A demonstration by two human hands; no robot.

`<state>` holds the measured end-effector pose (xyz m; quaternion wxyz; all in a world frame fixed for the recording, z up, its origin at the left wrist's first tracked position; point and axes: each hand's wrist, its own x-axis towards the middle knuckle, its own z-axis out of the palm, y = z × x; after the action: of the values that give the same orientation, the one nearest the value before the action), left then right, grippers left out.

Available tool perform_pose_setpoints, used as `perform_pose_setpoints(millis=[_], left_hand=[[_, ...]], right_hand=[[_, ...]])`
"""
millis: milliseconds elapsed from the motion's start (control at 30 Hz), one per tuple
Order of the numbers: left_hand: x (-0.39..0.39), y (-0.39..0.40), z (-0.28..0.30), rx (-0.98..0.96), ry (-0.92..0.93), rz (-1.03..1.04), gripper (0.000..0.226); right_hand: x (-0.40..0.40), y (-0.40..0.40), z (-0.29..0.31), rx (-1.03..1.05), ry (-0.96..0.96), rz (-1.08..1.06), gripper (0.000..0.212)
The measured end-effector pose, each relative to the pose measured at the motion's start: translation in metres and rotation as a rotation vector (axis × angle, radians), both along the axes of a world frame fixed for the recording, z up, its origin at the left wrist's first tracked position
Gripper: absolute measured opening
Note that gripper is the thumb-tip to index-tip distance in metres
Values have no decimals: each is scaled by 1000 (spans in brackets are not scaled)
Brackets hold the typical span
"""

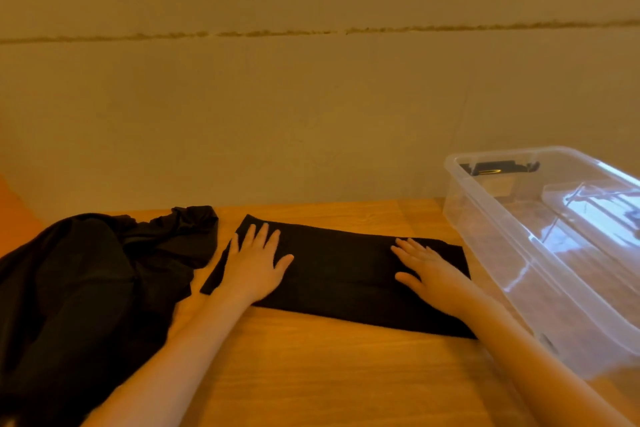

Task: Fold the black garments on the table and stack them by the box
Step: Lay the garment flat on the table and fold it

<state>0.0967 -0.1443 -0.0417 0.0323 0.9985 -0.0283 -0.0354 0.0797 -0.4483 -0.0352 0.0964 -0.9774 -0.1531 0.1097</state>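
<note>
- A clear plastic box [540,246] stands on the right side of the wooden desk [311,374], lidless, its long side running from the far wall toward the viewer.
- Nothing but reflections shows on the box floor; a dark latch piece [498,167] sits at its far end.
- A folded black garment [343,274] lies flat on the desk as a long strip, between the box and a loose pile of black garments [79,288].
- The strip's right end lies just beside the near wall of the box; whether they touch cannot be told.
- The left hand [254,265] lies flat on the strip's left end, fingers straight and slightly spread, gripping nothing.
- The right hand [427,269] lies flat on the strip's right end, fingers straight and pointing left across the cloth, gripping nothing.
- The loose pile is rumpled, covers the desk's left part and runs out of view at the left and bottom edges; its far tip bunches up just beside the strip's left corner.
- Bare wood shows in front of the strip, between the two forearms, and in a narrow band behind it up to the wall.
- A plain beige wall [311,97] rises straight from the desk's far edge, crossed by a rough horizontal seam [277,33].
</note>
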Motion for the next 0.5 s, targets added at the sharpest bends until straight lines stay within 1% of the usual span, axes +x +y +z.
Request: perform_pose_setpoints(millis=[33, 67, 133, 167, 233, 300, 367, 433, 467, 500], left_hand=[[-4, -3, 0, 13, -55, 71, 66], [-10, -9, 0, -4, -63, 138, 68], [-23, -22, -3, -92, 45, 219, 73], [-26, -25, -7, -104, 107, 221, 75], [-19, -19, -13, -90, 129, 151, 74], [0, -3, -12, -90, 107, 25, 70], [16, 13, -8, -41, 100, -34, 67], [27, 19, -4, 44, 36, 54, 66], [28, 16, -3, 46, 5, 134, 66], [28, 8, -2, 3, -3, 220, 65]], right_hand=[[2, -3, -4, -17, 19, -25, 59], [3, -5, -9, -34, 26, -63, 62], [-6, -5, -17, -68, 8, -139, 82], [-13, -3, -20, -86, 19, -165, 82], [-21, 5, -20, -91, 43, -228, 66], [-15, 8, -9, -50, 33, -258, 63], [-1, 4, -3, -1, -1, -197, 62], [8, -1, -3, -5, 21, -79, 58], [8, -2, -6, -15, 26, -63, 57], [6, -1, -10, -16, 8, -85, 57]])
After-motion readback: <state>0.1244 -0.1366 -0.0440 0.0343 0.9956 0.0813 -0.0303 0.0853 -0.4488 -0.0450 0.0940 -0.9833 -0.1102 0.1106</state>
